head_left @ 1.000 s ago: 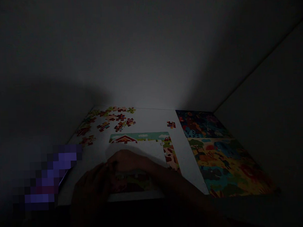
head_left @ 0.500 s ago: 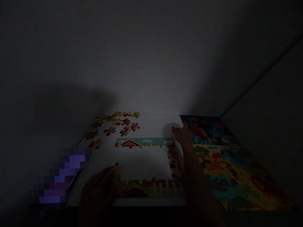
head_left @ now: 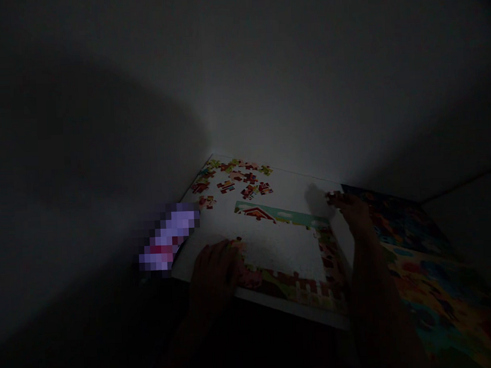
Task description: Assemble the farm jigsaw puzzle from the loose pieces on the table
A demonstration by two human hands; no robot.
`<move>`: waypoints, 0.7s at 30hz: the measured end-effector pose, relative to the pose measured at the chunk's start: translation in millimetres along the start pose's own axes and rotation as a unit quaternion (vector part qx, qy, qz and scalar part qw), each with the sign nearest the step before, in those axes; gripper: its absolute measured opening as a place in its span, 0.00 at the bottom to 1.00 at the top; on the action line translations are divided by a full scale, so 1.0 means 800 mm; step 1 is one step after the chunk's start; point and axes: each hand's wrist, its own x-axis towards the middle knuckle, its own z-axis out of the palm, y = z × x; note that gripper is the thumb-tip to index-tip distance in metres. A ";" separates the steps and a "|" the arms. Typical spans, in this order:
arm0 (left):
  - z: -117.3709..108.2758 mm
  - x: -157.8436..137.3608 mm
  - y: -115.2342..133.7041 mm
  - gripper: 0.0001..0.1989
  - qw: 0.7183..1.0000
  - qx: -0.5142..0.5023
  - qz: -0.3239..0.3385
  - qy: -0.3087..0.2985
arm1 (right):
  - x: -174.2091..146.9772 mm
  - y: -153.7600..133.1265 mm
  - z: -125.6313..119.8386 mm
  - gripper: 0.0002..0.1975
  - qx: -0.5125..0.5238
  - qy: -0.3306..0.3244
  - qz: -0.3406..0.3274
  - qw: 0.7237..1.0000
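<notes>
1. Puzzle pieces (head_left: 225, 186), loose and scattered, lie just above and left of the frame's centre, on the far left part of the white board (head_left: 297, 186). They look unjoined, so I judge a good share is left to place.
2. Left hand (head_left: 214, 265), below and left of centre: palm down, fingers bent forward over the lower left corner of the puzzle border. Whether it grips a piece or merely steadies the corner, I cannot tell.
3. Puzzle border (head_left: 282, 215), right of centre: the top, right and bottom strips appear joined. The left side shows only a bit beside the left hand, and the middle is unfilled.
4. Right hand (head_left: 355, 209), right of centre: forearm reaching up from the lower right, wrist bent leftward, fingertips pinching a dark piece (head_left: 332, 197) above the board.
5. Dark blue picture (head_left: 391, 214) and yellow animal picture (head_left: 438, 290), far right: both look whole, though dimness hides any seams.
</notes>
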 end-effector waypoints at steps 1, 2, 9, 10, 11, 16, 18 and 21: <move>-0.001 0.001 0.001 0.16 1.000 -0.002 -0.003 -0.004 | -0.011 -0.023 -0.001 0.16 0.033 -0.029 -0.019 0.999; -0.001 0.001 0.002 0.16 1.000 -0.005 -0.006 -0.009 | -0.025 -0.048 0.002 0.18 0.071 -0.079 -0.045 0.993; -0.005 0.003 0.005 0.15 1.000 -0.012 -0.018 -0.003 | -0.131 -0.173 0.105 0.13 0.127 -0.472 -0.287 0.824; -0.005 0.003 0.005 0.16 1.000 -0.011 -0.016 -0.006 | -0.138 -0.175 0.121 0.12 0.128 -0.473 -0.297 0.819; -0.005 0.003 0.005 0.16 1.000 -0.011 -0.016 -0.009 | -0.144 -0.174 0.133 0.11 0.127 -0.468 -0.300 0.821; -0.005 0.003 0.007 0.17 0.999 -0.007 -0.029 -0.017 | -0.155 -0.160 0.154 0.07 0.118 -0.387 -0.257 0.878; -0.005 0.003 0.009 0.16 0.999 -0.003 -0.035 -0.015 | -0.156 -0.159 0.151 0.06 0.128 -0.391 -0.253 0.875; -0.002 0.002 0.009 0.15 0.999 0.006 -0.036 -0.010 | -0.156 -0.162 0.146 0.05 0.113 -0.412 -0.271 0.862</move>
